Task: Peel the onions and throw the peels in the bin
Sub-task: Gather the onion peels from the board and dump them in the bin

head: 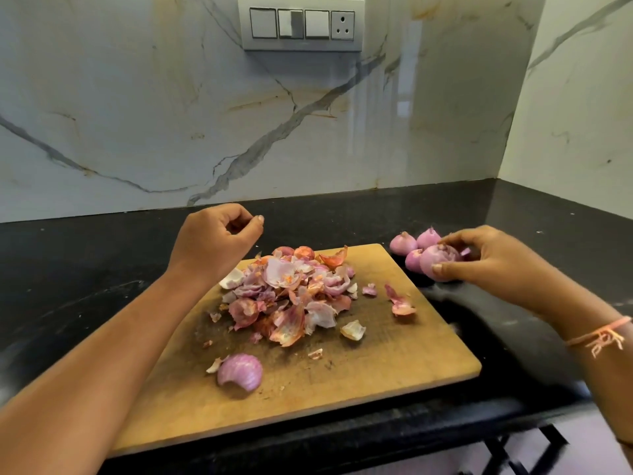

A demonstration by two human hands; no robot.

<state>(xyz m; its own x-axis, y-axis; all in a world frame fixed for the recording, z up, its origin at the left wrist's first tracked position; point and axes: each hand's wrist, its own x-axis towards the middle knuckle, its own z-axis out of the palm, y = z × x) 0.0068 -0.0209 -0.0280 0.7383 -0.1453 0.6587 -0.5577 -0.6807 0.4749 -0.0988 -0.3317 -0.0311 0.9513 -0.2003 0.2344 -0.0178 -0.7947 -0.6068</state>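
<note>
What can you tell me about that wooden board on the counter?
The cutting board is a pale brown wooden rectangle with rounded corners, lying flat and askew on the black counter. Its middle looks worn and darkly stained. A heap of onion peels covers its far half, with loose scraps nearer. The left forearm crosses over its left edge.
</note>
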